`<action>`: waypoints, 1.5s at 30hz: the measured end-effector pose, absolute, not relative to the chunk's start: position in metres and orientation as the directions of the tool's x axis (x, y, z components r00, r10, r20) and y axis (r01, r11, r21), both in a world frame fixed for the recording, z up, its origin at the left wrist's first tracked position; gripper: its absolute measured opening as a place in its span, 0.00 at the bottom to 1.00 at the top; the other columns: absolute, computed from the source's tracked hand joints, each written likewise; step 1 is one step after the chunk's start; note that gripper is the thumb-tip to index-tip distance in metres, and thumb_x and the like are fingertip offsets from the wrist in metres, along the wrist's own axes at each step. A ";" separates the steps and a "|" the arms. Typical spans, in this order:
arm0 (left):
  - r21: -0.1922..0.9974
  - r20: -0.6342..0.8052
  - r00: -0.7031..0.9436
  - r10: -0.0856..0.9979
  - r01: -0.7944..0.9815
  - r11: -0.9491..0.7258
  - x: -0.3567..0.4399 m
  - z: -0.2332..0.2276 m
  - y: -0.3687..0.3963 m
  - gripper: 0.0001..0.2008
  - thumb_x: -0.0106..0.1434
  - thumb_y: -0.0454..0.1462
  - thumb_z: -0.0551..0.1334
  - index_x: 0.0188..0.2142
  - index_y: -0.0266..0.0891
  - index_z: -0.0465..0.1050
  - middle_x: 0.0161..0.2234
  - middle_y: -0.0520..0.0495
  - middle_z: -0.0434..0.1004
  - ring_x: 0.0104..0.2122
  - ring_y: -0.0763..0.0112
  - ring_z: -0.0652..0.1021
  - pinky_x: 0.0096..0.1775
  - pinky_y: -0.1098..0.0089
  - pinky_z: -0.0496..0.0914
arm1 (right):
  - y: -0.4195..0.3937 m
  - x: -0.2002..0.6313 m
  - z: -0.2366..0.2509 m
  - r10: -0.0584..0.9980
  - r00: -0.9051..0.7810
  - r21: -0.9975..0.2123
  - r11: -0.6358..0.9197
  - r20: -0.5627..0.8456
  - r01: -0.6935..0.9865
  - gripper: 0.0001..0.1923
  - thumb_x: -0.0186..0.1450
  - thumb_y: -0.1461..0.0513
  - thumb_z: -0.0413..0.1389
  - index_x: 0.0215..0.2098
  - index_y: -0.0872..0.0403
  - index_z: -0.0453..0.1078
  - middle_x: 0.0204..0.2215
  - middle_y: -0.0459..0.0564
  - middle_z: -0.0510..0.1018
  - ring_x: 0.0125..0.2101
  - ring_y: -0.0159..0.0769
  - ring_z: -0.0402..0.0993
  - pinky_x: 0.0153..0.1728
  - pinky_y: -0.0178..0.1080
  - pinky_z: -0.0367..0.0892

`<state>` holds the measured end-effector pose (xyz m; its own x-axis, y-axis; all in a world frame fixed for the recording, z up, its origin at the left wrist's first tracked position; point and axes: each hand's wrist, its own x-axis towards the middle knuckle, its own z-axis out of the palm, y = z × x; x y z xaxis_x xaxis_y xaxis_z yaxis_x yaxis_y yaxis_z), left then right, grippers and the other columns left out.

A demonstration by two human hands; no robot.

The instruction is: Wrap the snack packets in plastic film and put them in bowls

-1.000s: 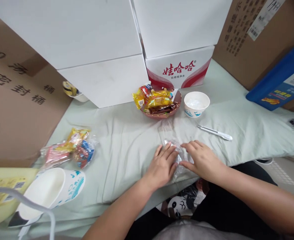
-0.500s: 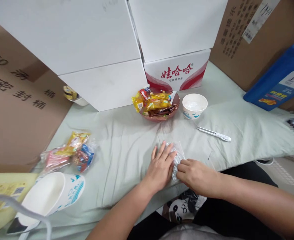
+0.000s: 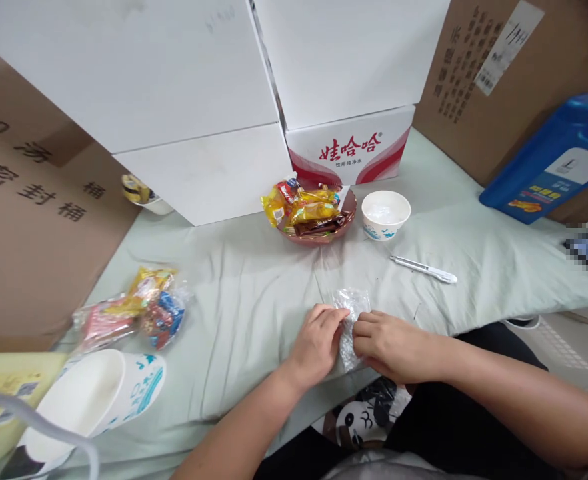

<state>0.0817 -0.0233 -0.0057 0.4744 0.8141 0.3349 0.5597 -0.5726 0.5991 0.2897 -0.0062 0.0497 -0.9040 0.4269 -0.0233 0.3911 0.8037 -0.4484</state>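
A crinkled, clear plastic bag (image 3: 353, 333) lies near the front edge of the cloth-covered surface; what is inside it, if anything, I cannot make out. My left hand (image 3: 320, 339) has its fingers bent together on the bag's left edge. From the right, my right hand (image 3: 389, 343) grips the opposite edge with curled fingers, its fingertips partly hidden. Beyond the hands stands a reddish bowl (image 3: 319, 239) heaped with wrapped snacks (image 3: 314, 212). Beside it is a paper cup (image 3: 386, 215) with clear plastic inside, and a white utility knife (image 3: 424, 269) lies in front of the cup.
White cartons (image 3: 234, 177) form a wall at the back, between brown boxes (image 3: 39, 200). Bagged snacks (image 3: 139, 307) and a large paper tub (image 3: 124, 393) are on the left. A blue bottle (image 3: 549, 160) leans at right. A panda-print item (image 3: 364, 417) shows below the edge.
My left hand's fingers, spread flat over the plastic bag before, are now drawn in and bent at its left edge. More of the bag shows. My right hand stays at its right edge.
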 end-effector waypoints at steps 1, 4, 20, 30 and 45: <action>0.610 0.337 0.470 0.816 0.551 -0.569 0.081 -0.006 -0.023 0.20 0.65 0.26 0.52 0.55 0.39 0.64 0.42 0.44 0.75 0.45 0.61 0.71 0.46 0.59 0.72 | -0.006 0.290 0.050 0.439 -0.898 -0.487 0.781 -0.017 0.391 0.04 0.64 0.66 0.53 0.35 0.55 0.70 0.34 0.51 0.74 0.39 0.38 0.68 0.42 0.41 0.64; 0.635 0.343 0.458 0.820 0.530 -0.562 0.079 -0.007 -0.023 0.29 0.60 0.21 0.48 0.59 0.40 0.59 0.42 0.45 0.75 0.46 0.63 0.71 0.47 0.60 0.72 | 0.001 0.290 0.049 0.548 -0.837 -0.589 0.674 -0.006 0.446 0.08 0.68 0.64 0.49 0.39 0.55 0.70 0.35 0.51 0.76 0.34 0.34 0.71 0.37 0.36 0.65; 0.476 0.419 0.384 0.823 0.678 -0.559 0.084 -0.004 -0.024 0.20 0.61 0.24 0.51 0.48 0.39 0.71 0.44 0.42 0.70 0.42 0.64 0.72 0.43 0.62 0.73 | 0.033 0.269 0.008 0.885 -0.439 -0.174 0.462 0.158 0.870 0.13 0.71 0.58 0.48 0.44 0.57 0.70 0.35 0.55 0.76 0.34 0.41 0.71 0.34 0.39 0.61; 0.467 0.393 0.333 0.857 0.730 -0.498 0.084 -0.002 -0.025 0.13 0.58 0.23 0.52 0.33 0.39 0.71 0.39 0.44 0.71 0.40 0.63 0.71 0.42 0.61 0.71 | 0.018 0.269 0.011 0.672 -0.718 -0.273 0.736 0.180 0.620 0.13 0.69 0.65 0.49 0.48 0.56 0.71 0.44 0.57 0.73 0.44 0.43 0.64 0.44 0.45 0.64; 0.500 0.354 0.370 0.859 0.701 -0.508 0.083 0.000 -0.022 0.06 0.62 0.28 0.57 0.34 0.38 0.70 0.36 0.44 0.71 0.39 0.62 0.69 0.41 0.60 0.71 | 0.195 0.307 0.106 0.968 -0.170 -0.029 0.168 -0.184 0.985 0.13 0.68 0.62 0.52 0.45 0.63 0.74 0.45 0.60 0.75 0.47 0.44 0.72 0.47 0.40 0.65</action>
<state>0.0833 -0.0215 0.0000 0.3695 0.8590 0.3543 0.7013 -0.5080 0.5002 0.3065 0.1947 0.1059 -0.1702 0.9681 -0.1840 0.9854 0.1678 -0.0287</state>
